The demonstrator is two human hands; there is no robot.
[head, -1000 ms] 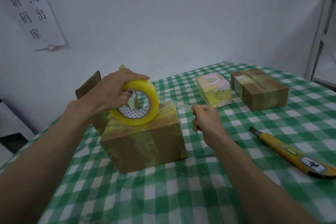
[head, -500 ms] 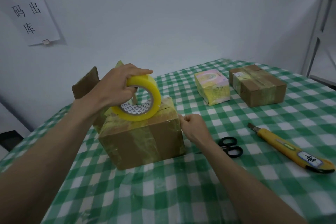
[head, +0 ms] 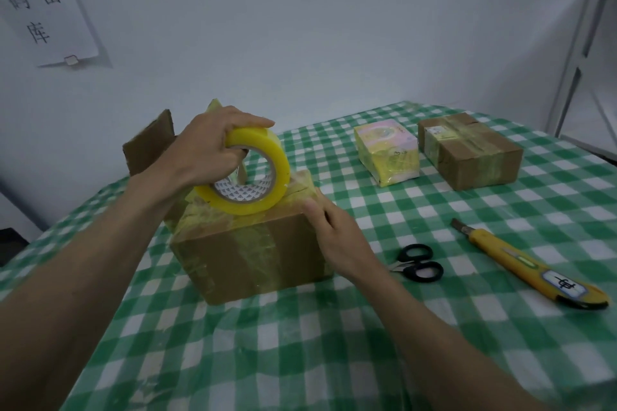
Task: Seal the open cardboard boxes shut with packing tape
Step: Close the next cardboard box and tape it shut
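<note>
Right hand [head: 337, 237] now presses flat on the box [head: 253, 253] (left hand [head: 203, 150] grasps tape roll [head: 263, 183]).

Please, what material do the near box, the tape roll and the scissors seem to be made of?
Near box: brown cardboard, matte, with glossy yellowish tape strips over it.
Tape roll: translucent yellow plastic film, shiny, probably on a printed paper core.
Scissors: black handles, likely plastic; the blades look like metal, but they are mostly hidden.

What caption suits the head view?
Left hand holds tape roll on box; right hand presses its corner.
</note>
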